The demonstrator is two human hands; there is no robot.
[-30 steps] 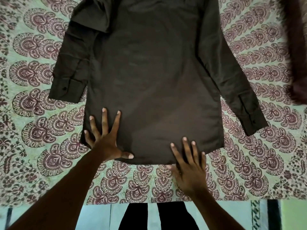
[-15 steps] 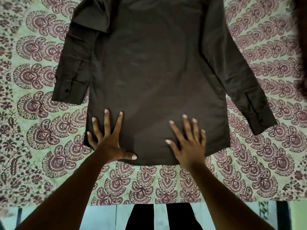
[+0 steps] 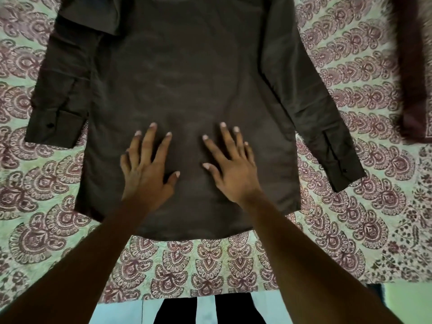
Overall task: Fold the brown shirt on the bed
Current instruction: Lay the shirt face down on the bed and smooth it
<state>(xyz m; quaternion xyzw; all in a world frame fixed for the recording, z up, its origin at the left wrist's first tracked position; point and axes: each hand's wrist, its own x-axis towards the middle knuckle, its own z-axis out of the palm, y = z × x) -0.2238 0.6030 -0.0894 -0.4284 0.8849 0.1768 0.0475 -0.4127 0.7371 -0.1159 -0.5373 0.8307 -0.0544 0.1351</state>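
Bed (image 3: 210,265): patterned cover lying nearest. Brown shirt (image 3: 187,78) lying flat on it, hem toward viewer. Left hand (image 3: 145,176) and right hand (image 3: 231,176) pressing on lower body panel, fingers (image 3: 149,141) spreading wide, holding nothing. Sleeves (image 3: 311,108) lying out beside body; shoulder (image 3: 93,17) at far left doubling over. Risk: palms dragging cloth and bunching creases; uneven sleeves skewing fold.

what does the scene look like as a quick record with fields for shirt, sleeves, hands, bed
shirt: brown shirt lies flat, unfolded, hem nearest the person
sleeves: left sleeve and right sleeve lie unfolded at its sides
left hand: open, fingers spread, pressing lower shirt
right hand: open, same
bedsheet: pale green, maroon pattern
other: dark cloth at right edge, blurred
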